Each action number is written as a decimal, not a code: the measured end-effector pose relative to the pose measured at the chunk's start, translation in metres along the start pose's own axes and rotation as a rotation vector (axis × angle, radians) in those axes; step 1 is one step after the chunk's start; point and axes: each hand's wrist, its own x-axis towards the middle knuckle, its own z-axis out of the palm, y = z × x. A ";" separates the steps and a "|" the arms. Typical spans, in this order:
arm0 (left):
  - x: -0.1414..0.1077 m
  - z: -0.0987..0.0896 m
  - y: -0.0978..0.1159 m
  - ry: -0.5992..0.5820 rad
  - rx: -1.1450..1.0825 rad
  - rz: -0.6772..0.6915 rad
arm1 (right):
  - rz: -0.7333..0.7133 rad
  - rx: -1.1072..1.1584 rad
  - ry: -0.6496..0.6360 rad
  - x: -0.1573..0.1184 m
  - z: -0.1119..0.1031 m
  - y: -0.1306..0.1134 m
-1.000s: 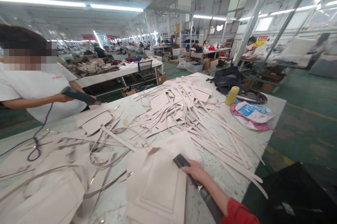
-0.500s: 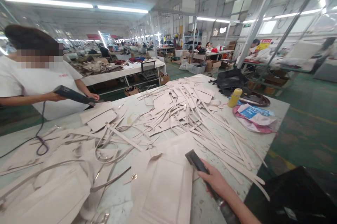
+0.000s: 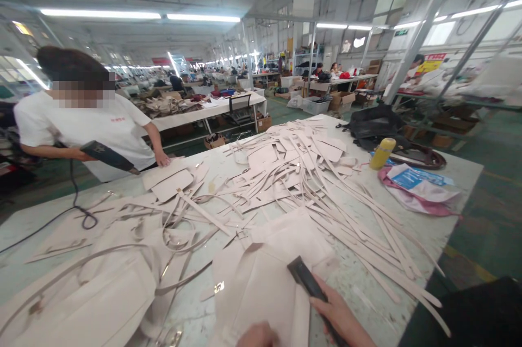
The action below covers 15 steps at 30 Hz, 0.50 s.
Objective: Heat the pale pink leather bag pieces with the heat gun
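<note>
So my right hand [image 3: 336,314] is wrapped around the handle of a dark heat gun [image 3: 306,280], fingers closed snug on it. It's a slim, near-black thing with a flat, squared-off nozzle end. Its long axis runs diagonally, with the nozzle pointing up and to the left, away from me, and the handle back toward my wrist. The nozzle sits right over the pale pink bag panel [image 3: 261,292] lying flat on the table [image 3: 359,295]; can't tell if it's actually touching. My left hand [image 3: 258,335] only peeks in at the bottom edge, resting on the same panel just left of the gun, and I can't tell how open it is. Beyond the panel there's a big heap of pink leather straps [image 3: 310,178].
</note>
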 end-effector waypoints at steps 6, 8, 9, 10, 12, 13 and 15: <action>0.098 -0.085 0.004 0.410 -0.086 0.104 | -0.129 -0.027 -0.028 0.009 -0.005 -0.002; 0.122 -0.091 -0.002 0.342 -0.153 0.078 | -0.201 0.012 -0.062 0.009 -0.003 -0.018; 0.130 -0.090 -0.005 0.323 -0.178 0.060 | -0.229 0.046 -0.099 0.009 -0.001 -0.029; 0.136 -0.088 -0.008 0.309 -0.211 0.040 | -0.242 0.079 -0.127 0.010 0.003 -0.040; 0.142 -0.084 -0.013 0.279 -0.291 0.014 | -0.222 0.106 -0.187 0.014 0.013 -0.064; 0.142 -0.082 -0.015 0.257 -0.337 0.016 | -0.173 0.094 -0.206 0.017 0.020 -0.074; 0.140 -0.081 -0.018 0.203 -0.436 0.034 | -0.082 0.060 -0.265 0.029 0.035 -0.087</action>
